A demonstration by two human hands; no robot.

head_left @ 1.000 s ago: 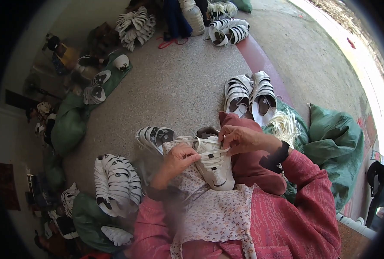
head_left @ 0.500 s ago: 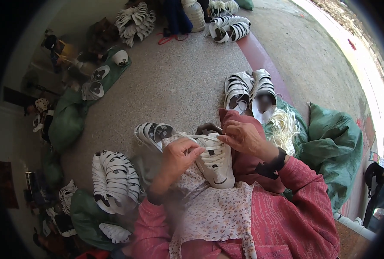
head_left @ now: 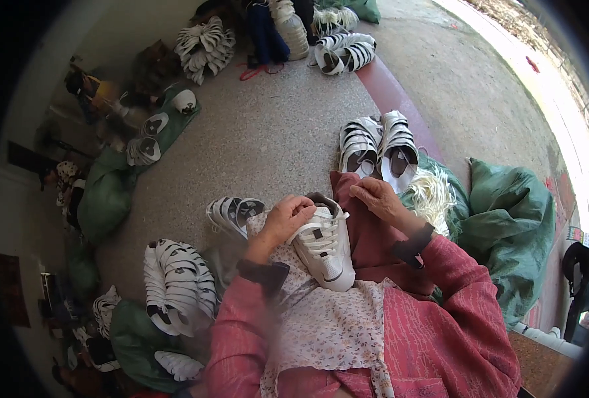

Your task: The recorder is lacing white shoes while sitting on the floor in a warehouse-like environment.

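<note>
A white sneaker (head_left: pixel 323 251) with dark patches and pale laces (head_left: pixel 322 244) lies on my lap, toe toward me, over a floral apron (head_left: pixel 327 318). My left hand (head_left: pixel 285 220) grips the left side of its opening, fingers curled at the collar and tongue. Off the shoe's right side, my right hand (head_left: pixel 378 200) is raised above the dark red trouser leg, thumb and forefinger pinched together. Whether a lace lies in that pinch is too small to make out. A short lace end sticks out at the shoe's upper right edge.
Stacks of white-and-black shoe uppers stand at left (head_left: pixel 179 285), beyond my knee (head_left: pixel 236 213) and ahead at right (head_left: pixel 379 151). A bundle of cream laces (head_left: pixel 433 198) rests beside a green sack (head_left: pixel 512 219). Another person's blue-clad legs (head_left: pixel 268 36) show at the far side.
The lace stretched between both hands is no longer held across the shoe. My left hand has shifted up onto the collar; my right hand has lifted away from the shoe, up and right.
</note>
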